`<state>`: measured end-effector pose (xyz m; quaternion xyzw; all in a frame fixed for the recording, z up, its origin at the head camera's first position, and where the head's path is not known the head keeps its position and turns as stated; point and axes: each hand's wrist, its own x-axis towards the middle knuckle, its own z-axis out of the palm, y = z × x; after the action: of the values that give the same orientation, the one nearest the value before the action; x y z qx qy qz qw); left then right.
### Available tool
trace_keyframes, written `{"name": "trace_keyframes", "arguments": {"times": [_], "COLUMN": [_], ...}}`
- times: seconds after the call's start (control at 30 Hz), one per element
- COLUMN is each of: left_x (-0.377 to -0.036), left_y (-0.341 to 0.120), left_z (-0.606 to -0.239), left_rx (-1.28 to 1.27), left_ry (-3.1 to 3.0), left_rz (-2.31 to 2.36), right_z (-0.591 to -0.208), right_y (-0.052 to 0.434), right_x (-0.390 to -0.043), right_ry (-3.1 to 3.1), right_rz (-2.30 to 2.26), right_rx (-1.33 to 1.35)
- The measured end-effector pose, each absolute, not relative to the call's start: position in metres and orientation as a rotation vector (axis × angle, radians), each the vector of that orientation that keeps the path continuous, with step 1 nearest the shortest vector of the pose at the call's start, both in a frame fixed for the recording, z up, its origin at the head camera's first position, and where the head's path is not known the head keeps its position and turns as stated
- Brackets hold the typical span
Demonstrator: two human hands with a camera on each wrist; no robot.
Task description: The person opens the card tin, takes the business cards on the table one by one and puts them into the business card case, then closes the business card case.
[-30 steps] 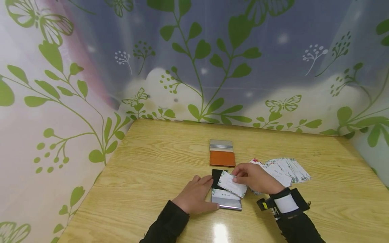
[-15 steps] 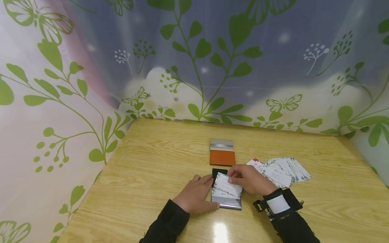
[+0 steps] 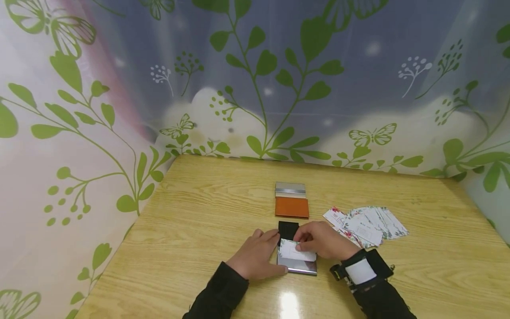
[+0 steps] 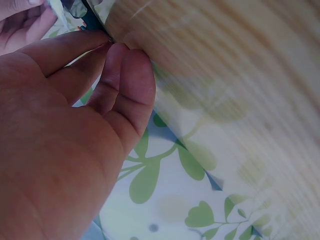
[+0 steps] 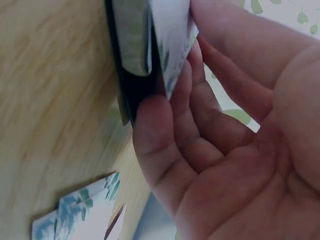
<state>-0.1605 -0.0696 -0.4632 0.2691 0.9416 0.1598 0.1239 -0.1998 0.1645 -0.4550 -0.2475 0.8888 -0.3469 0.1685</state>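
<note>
While the left hand (image 3: 255, 257) lies flat on the tabletop (image 3: 191, 230), fingers straight against the left edge of the open black card case (image 3: 295, 252) at lower centre of the head view, the right hand (image 3: 322, 241) pinches a floral card (image 3: 296, 253) and lays it into the case. Doing this well probably means squaring the card's corners to the tray and sliding it low and flat while the left hand keeps the case from slipping. Print on the card and on the fanned cards (image 3: 368, 223) to the right is too small to read; the orange case (image 3: 291, 201) above shows no label.

Bright, even light; table (image 3: 199, 230) glare; wrist views blurred
</note>
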Motion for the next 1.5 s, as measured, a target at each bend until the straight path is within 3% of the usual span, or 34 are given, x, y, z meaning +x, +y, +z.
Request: {"name": "trace_keyframes", "arguments": {"times": [0.7, 0.9, 1.13, 1.5], "left_x": [-0.162, -0.161, -0.16, -0.161], "left_y": [-0.071, -0.069, -0.07, -0.071], "left_z": [-0.462, -0.464, -0.464, -0.465], "left_rx": [0.798, 0.771, 0.779, 0.797], "left_ry": [2.736, 2.735, 2.736, 2.738], "left_rz": [0.466, 0.464, 0.469, 0.475], "right_z": [-0.451, -0.442, -0.43, -0.434], "right_y": [0.154, 0.169, 0.224, 0.273], "right_x": [-0.192, -0.194, -0.2, -0.207], "right_ry": [2.599, 2.817, 2.99, 2.922], "right_rz": [-0.831, -0.714, -0.462, -0.517], "right_rx": [-0.715, -0.452, -0.121, 0.078]}}
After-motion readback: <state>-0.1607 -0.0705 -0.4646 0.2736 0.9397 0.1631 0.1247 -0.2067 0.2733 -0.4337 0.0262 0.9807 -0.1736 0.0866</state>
